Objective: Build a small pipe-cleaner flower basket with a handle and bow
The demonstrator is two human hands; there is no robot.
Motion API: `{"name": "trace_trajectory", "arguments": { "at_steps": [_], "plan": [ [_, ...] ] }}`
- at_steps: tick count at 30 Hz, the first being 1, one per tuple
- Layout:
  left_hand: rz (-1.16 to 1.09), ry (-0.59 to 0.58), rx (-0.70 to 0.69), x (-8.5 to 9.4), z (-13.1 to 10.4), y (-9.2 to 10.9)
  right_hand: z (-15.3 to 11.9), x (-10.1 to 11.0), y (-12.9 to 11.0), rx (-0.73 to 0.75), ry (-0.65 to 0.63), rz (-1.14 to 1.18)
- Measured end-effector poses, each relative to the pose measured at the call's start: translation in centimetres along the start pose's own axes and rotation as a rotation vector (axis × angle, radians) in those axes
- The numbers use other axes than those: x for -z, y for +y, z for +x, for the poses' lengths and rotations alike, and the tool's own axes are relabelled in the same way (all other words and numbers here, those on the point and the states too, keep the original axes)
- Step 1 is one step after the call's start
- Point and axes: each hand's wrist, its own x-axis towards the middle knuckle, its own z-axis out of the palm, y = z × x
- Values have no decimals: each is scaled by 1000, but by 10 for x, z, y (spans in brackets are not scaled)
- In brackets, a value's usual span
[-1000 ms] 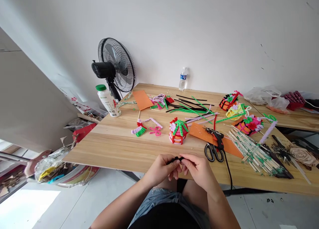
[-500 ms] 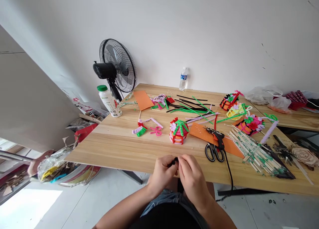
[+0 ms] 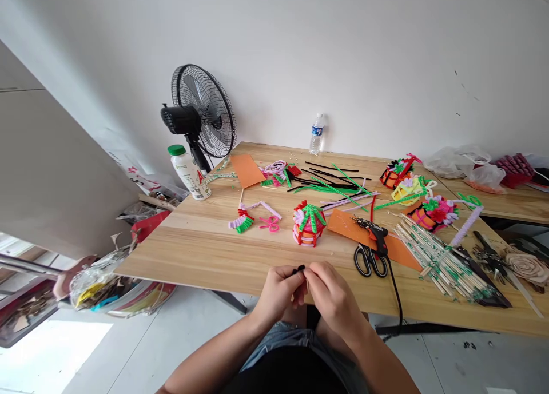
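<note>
Against a pale wall [image 3: 274,51], a wooden desk [image 3: 201,257] stretches wide, and a black fan [image 3: 203,114] stands by its far left corner. At the desk's near edge, the person's left hand [image 3: 278,295] is mostly closed, thumb and forefinger pinching a short black pipe cleaner [image 3: 301,267]. The right hand [image 3: 332,297] is narrow as well, its thumb and fingers drawn together on the other end of the same piece. A bundle of sticks [image 3: 441,262] lies well to the right of the right hand. Smaller than that, a red, green and pink basket [image 3: 309,225] sits on the desk beyond both hands, apart from them. A glue gun [image 3: 376,234] lies over an orange sheet [image 3: 343,225], with black-handled scissors [image 3: 371,259] just beside it. Smallest of all, the black pipe cleaner sits between the fingertips of both hands, a dark tip showing above the left thumb; the fingers hide the rest.
</note>
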Motion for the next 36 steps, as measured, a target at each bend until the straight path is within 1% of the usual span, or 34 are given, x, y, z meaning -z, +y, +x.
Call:
{"name": "trace_trajectory", "arguments": {
  "at_steps": [3,4,5,8,10,13,16,19,21,23,25,27,29,31,33,34,36],
  "plan": [
    [-67,-190,77,6,4,4,2,6,12,-152,9,108],
    [-77,-227,81,9,5,6,3,8,16,-189,6,140],
    [-69,-234,66,12,6,8,4,10,19,-209,-2,163],
    [34,-184,-21,20,8,13,7,15,24,-196,-2,123],
    [73,-195,-36,22,9,17,10,14,23,-167,25,16],
    [70,-209,-47,19,9,20,13,11,19,-108,56,-113],
    [100,-159,-94,11,12,20,16,8,16,-83,50,-44],
    [68,-148,-76,6,15,18,18,7,16,-128,68,141],
    [25,-138,-46,4,17,16,17,6,14,-208,112,239],
    [-11,-85,-46,1,18,14,13,2,12,-334,166,318],
    [-55,-3,-69,-2,18,12,7,-3,7,-469,205,384],
    [-99,49,-92,-5,19,10,2,-8,2,-549,209,413],
    [-114,55,-100,-6,19,7,1,-11,-1,-548,189,394],
    [-91,16,-91,-5,19,6,3,-12,-2,-498,188,335],
    [-46,-40,-65,-2,19,5,6,-11,-1,-446,211,286],
    [-23,-49,-66,-1,20,4,8,-10,0,-432,223,268],
    [3,-9,-138,2,21,4,10,-7,2,-422,233,247]
  ]
}}
